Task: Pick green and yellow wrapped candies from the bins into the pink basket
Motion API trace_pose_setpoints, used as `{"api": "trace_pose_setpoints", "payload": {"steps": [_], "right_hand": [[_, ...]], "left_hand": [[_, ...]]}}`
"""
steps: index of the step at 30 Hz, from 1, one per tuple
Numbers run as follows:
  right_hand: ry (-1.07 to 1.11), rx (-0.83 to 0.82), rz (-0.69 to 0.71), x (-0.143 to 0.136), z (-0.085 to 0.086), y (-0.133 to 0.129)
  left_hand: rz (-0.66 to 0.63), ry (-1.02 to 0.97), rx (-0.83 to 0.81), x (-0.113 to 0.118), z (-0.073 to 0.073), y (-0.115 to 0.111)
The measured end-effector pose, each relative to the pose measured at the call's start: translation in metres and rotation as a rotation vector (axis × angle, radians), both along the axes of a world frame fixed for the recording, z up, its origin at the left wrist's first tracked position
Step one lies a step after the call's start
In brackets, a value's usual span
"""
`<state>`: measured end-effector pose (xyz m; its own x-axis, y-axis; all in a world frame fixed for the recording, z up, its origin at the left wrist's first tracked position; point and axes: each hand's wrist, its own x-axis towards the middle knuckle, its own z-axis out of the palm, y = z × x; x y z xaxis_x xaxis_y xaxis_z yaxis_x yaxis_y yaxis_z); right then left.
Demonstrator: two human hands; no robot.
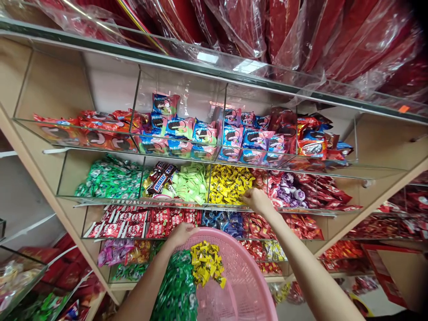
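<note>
A pink plastic basket [247,254] holds green-wrapped candies [177,285] on its left and a small heap of yellow-wrapped candies [207,263]. My left hand [183,234] grips the basket's far rim, fingers wrapped round it. Above the basket, my right hand [257,199] reaches to the front right edge of the shelf compartment of yellow candies [229,183]. Its fingers are curled together; whatever they may hold is hidden.
Glass-fronted shelves [180,203] hold divided candies: green ones [113,178] at left, Snickers bars [161,180], purple and red ones at right. Cookie packs [180,127] fill the shelf above. Red plastic-wrapped goods [234,26] lie on top. More shelving stands at both sides.
</note>
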<state>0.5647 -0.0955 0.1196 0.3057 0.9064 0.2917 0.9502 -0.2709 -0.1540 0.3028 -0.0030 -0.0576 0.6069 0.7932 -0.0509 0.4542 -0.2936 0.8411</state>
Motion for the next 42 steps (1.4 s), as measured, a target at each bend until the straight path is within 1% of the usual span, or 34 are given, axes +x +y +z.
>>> {"api": "trace_pose_setpoints", "payload": {"steps": [2,5,9,11,13,14,16,18,19,21,23,24,26,28,32,37,42], "right_hand": [[-0.029,0.005,-0.021,0.001,-0.001,0.0],[-0.039,0.062,-0.046,0.003,0.001,-0.003],[0.017,0.24,-0.035,0.0,0.014,-0.018],[0.116,0.345,0.032,-0.009,0.021,-0.03],[0.287,0.401,0.168,-0.025,0.023,-0.044],[0.382,0.399,0.247,-0.036,0.02,-0.051],[0.54,0.33,0.393,-0.059,0.005,-0.063],[0.583,0.193,0.5,-0.083,-0.022,-0.072],[0.552,0.109,0.555,-0.093,-0.038,-0.075],[0.412,-0.044,0.644,-0.109,-0.071,-0.078],[0.281,-0.174,0.695,-0.119,-0.099,-0.078],[0.23,-0.222,0.707,-0.122,-0.11,-0.077],[0.169,-0.278,0.72,-0.125,-0.125,-0.075],[0.139,-0.308,0.738,-0.127,-0.13,-0.073],[0.092,-0.348,0.744,-0.129,-0.131,-0.07],[0.033,-0.357,0.741,-0.131,-0.135,-0.068],[-0.024,-0.362,0.695,-0.133,-0.142,-0.07]], "left_hand": [[-0.001,0.003,0.0,0.0,0.001,0.0],[0.014,0.006,-0.003,0.0,0.002,-0.002],[0.024,0.02,0.012,-0.001,0.006,-0.003],[0.018,0.031,0.023,-0.001,0.009,-0.004],[-0.009,0.043,0.031,-0.001,0.012,-0.004],[-0.012,0.047,0.035,0.0,0.013,-0.003],[-0.022,0.056,0.035,0.0,0.014,-0.003],[-0.024,0.057,0.032,0.0,0.014,-0.003],[-0.022,0.054,0.032,0.0,0.014,-0.003],[-0.017,0.048,0.032,0.0,0.013,-0.003],[-0.014,0.044,0.033,-0.001,0.012,-0.004],[-0.013,0.044,0.033,-0.001,0.012,-0.004],[-0.011,0.047,0.029,-0.001,0.012,-0.004],[-0.001,0.054,0.022,-0.001,0.012,-0.004],[0.014,0.058,0.013,0.0,0.013,-0.005],[0.011,0.054,0.023,0.0,0.013,-0.005],[0.022,0.054,0.029,0.0,0.013,-0.005]]}}
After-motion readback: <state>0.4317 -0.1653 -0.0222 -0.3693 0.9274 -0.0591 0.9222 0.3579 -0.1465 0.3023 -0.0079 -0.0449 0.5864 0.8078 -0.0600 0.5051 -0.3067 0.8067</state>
